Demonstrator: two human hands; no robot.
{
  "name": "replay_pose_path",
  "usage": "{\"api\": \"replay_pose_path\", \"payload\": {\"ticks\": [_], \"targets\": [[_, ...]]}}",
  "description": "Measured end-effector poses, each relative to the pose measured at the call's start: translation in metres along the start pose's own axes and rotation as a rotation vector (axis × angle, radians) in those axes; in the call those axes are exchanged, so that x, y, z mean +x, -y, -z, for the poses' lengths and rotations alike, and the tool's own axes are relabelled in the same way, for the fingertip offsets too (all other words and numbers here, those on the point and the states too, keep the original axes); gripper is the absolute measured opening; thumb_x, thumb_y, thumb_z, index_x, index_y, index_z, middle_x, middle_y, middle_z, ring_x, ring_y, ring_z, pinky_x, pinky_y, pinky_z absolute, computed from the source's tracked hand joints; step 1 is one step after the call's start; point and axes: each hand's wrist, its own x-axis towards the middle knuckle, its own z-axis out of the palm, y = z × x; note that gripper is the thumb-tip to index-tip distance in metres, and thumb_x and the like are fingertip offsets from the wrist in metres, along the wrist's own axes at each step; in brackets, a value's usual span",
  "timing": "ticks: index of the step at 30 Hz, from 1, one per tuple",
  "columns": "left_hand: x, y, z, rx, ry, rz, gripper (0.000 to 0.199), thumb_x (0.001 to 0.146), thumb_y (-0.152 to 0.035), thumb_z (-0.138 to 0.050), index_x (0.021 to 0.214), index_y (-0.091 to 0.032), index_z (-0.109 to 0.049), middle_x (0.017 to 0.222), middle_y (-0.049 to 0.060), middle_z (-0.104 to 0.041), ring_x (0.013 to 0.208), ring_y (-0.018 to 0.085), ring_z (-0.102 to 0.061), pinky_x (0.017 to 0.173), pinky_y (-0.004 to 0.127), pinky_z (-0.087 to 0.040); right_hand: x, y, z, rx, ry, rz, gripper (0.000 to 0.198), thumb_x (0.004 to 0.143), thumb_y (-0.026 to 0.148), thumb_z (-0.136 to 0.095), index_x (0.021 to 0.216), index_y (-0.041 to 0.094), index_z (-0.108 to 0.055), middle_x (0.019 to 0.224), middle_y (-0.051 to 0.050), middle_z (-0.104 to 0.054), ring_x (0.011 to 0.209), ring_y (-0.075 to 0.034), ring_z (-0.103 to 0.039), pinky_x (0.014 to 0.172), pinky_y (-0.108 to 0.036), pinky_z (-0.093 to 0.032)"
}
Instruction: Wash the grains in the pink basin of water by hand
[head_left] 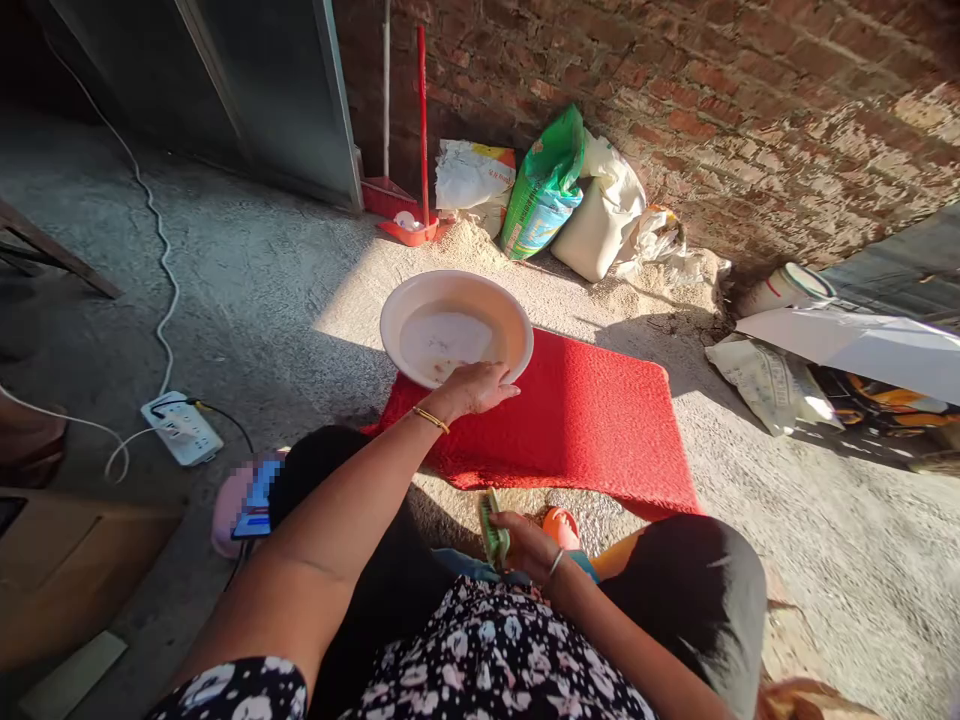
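Note:
My left hand [478, 388], with a gold bangle at the wrist, is at the near right rim of a wide pale basin [392, 335]. Its thumb stretches away from the fingers, whose tips are partly hidden. Shallow water lies in the basin, with small specks in it. Close to my lap, my right hand [529, 545] is closed around a green scrubbing brush [493, 530], held upright with bristles showing. A red fluffy mat [607, 410] spreads in front of me, reaching to the basin.
Several sacks [545, 185] lean on the brick wall beside a red dustpan [411, 229]. To the left are a white power strip [182, 428], its cable, and a phone [255, 500]. Wet concrete [607, 520] shows near my foot. A white board [862, 345] lies at right.

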Motion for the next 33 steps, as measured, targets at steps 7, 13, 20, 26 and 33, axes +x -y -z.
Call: {"api": "replay_pose_path", "payload": {"ticks": [7, 13, 20, 26, 33], "targets": [[-0.020, 0.032, 0.016, 0.013, -0.030, 0.013, 0.034, 0.096, -0.043, -0.046, 0.117, -0.021, -0.062, 0.116, 0.009, -0.069, 0.108, 0.024, -0.064, 0.086, 0.029, -0.045, -0.040, 0.055, -0.030, -0.715, 0.059, 0.385, 0.033, 0.063, 0.036, -0.077, 0.087, 0.022, -0.057, 0.072, 0.006, -0.054, 0.067, -0.012, -0.048, 0.059, -0.023, -0.035], [-0.030, 0.047, 0.024, 0.043, -0.102, 0.153, 0.031, 0.097, -0.037, -0.043, 0.102, -0.020, -0.069, 0.105, 0.009, -0.072, 0.100, 0.024, -0.066, 0.081, 0.030, -0.046, -0.027, 0.081, -0.081, -1.166, -0.191, 0.894, 0.033, 0.076, 0.038, -0.070, 0.104, 0.024, -0.063, 0.097, -0.003, -0.056, 0.082, -0.016, -0.053, 0.071, -0.027, -0.043], [-0.027, 0.047, 0.017, 0.071, -0.155, 0.221, 0.032, 0.097, -0.034, -0.041, 0.100, -0.020, -0.070, 0.103, 0.011, -0.073, 0.097, 0.023, -0.066, 0.080, 0.031, -0.046, 0.017, 0.100, -0.140, -1.725, -0.370, 1.151, 0.036, 0.084, 0.042, -0.063, 0.115, 0.024, -0.067, 0.104, -0.010, -0.055, 0.090, -0.022, -0.051, 0.082, -0.034, -0.042], [-0.024, 0.051, 0.012, 0.068, -0.163, 0.217, 0.028, 0.096, -0.031, -0.043, 0.099, -0.021, -0.069, 0.103, 0.009, -0.072, 0.098, 0.022, -0.066, 0.081, 0.031, -0.046, 0.025, 0.113, -0.122, -1.834, -0.427, 0.970, 0.037, 0.087, 0.038, -0.061, 0.122, 0.027, -0.065, 0.105, -0.011, -0.055, 0.092, -0.022, -0.052, 0.083, -0.034, -0.041], [-0.025, 0.049, 0.012, 0.068, -0.140, 0.227, 0.028, 0.095, -0.033, -0.043, 0.103, -0.023, -0.068, 0.106, 0.008, -0.072, 0.096, 0.022, -0.066, 0.079, 0.030, -0.046, 0.001, 0.127, -0.034, -1.671, -0.645, 0.815, 0.038, 0.088, 0.037, -0.060, 0.124, 0.026, -0.062, 0.113, -0.010, -0.053, 0.097, -0.022, -0.057, 0.085, -0.033, -0.044]]}}
